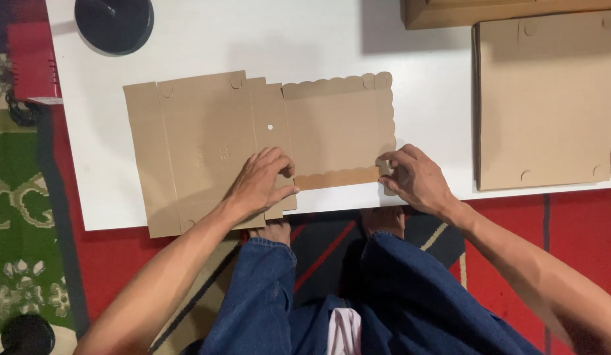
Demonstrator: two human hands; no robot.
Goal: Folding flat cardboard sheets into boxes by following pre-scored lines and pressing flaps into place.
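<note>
A flat brown cardboard box blank (pixel 207 138) with scalloped edges lies unfolded on the white table (pixel 417 79). My left hand (pixel 261 181) presses down on its middle near the front edge, fingers bent on the card. My right hand (pixel 414 177) pinches the blank's front right corner, where a narrow scalloped flap (pixel 335 177) is folded up along the front edge.
A stack of flat cardboard blanks (pixel 545 105) sits at the right of the table, another brown box (pixel 450 12) behind it. A round black object (pixel 113 23) rests at the back left. Below the table edge are my jeans-clad legs (pixel 384 296), bare feet and a red patterned rug (pixel 29 197).
</note>
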